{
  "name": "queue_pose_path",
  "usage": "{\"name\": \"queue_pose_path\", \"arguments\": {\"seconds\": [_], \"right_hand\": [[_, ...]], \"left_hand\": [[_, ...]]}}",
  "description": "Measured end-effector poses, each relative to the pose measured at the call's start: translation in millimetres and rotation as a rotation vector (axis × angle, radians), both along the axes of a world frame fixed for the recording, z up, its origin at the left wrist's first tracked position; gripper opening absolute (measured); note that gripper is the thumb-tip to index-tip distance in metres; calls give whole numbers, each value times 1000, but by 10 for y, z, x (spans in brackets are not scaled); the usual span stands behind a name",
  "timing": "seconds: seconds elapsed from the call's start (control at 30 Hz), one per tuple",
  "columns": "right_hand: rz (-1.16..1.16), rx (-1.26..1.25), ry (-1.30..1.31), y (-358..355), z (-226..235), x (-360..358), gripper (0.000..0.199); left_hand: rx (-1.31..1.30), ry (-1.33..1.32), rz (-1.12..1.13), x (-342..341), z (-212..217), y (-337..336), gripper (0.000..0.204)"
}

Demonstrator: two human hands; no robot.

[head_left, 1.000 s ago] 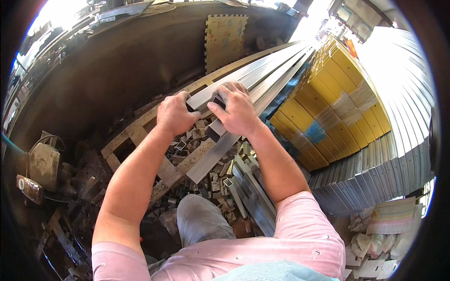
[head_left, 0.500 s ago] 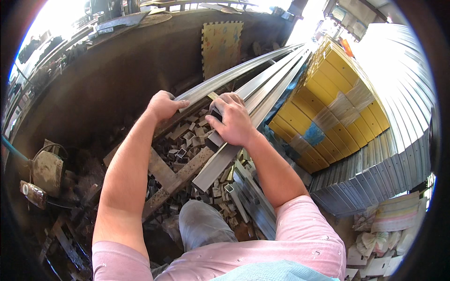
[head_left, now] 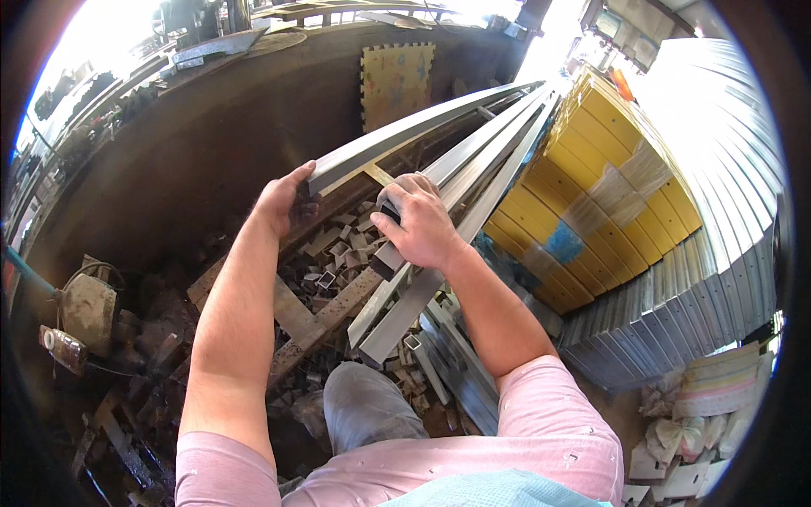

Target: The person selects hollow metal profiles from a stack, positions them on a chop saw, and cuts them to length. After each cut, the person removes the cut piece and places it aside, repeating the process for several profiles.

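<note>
Left hand (head_left: 285, 201), arm outstretched, grips a silver bar (head_left: 384, 142); just rightward, the right hand (head_left: 420, 224) clasps a second bar (head_left: 466, 150), knuckles up!

The person's left arm (head_left: 232, 338) rises from the lower edge near 7 o'clock, only slightly bent, its forearm aimed between 12 and 1 o'clock. The left hand (head_left: 277, 201) sits at 10 o'clock from the middle of the view, curved in a grip, one digit (head_left: 301, 173) stretched toward 2 o'clock and other fingers shaded beneath. The right arm (head_left: 498, 325) is bent at the elbow at 4 o'clock, its forearm slanting toward 11. The right hand (head_left: 420, 221) is near the centre, back uppermost, fingers curled, thumb (head_left: 386, 226) pointing between 9 and 10 o'clock.
</note>
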State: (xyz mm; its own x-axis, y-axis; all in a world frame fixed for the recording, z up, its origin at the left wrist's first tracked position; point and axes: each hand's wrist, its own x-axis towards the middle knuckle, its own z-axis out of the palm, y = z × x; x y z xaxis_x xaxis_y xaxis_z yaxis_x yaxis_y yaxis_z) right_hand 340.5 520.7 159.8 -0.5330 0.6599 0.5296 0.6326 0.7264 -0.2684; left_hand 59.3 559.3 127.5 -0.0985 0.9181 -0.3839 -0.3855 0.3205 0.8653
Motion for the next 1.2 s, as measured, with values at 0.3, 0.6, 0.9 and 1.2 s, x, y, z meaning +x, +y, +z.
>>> {"name": "queue_pose_path", "arguments": {"seconds": [0.3, 0.6, 0.9, 1.2], "right_hand": [[14, -8, 41, 68, 122, -65, 41], [13, 29, 58, 76, 206, -99, 49], [116, -4, 91, 180, 117, 52, 81], [269, -110, 310, 131, 117, 167, 88]], "left_hand": [[147, -309, 165, 81, -347, -295, 56], [29, -253, -184, 430, -282, -805, 88], [398, 299, -305, 811, 526, -655, 57], [318, 1387, -655, 1105, 1058, -466, 56]]}}
